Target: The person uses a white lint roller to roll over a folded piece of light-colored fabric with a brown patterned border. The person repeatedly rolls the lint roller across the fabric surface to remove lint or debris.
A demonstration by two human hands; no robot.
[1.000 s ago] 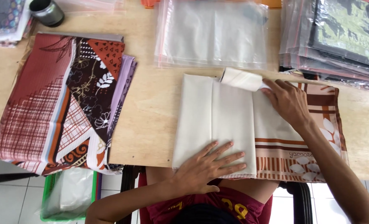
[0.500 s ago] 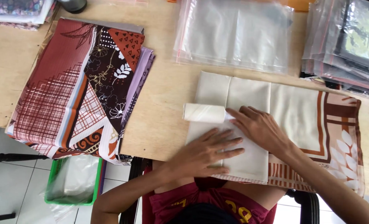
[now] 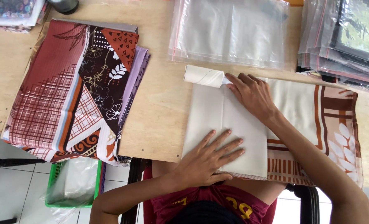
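Observation:
A folded cloth lies on the wooden table (image 3: 159,112) in front of me, cream (image 3: 217,112) on the left and brown-striped with leaf prints (image 3: 333,120) on the right. My right hand (image 3: 253,95) grips the handle of a white lint roller (image 3: 203,76), whose roll rests at the cloth's far left corner. My left hand (image 3: 207,159) presses flat on the cream part near the table's front edge, fingers spread.
A stack of patterned red, brown and lilac fabrics (image 3: 68,91) covers the table's left side. Clear plastic bags (image 3: 230,31) lie beyond the cloth, with a pile of bagged items (image 3: 342,37) at the far right. A green basket (image 3: 72,182) sits on the floor, and a dark cup (image 3: 64,5) stands at the back.
The roller went from the cloth's far edge down toward me and left, then back up to the far left corner. My left hand stayed flat on the cloth.

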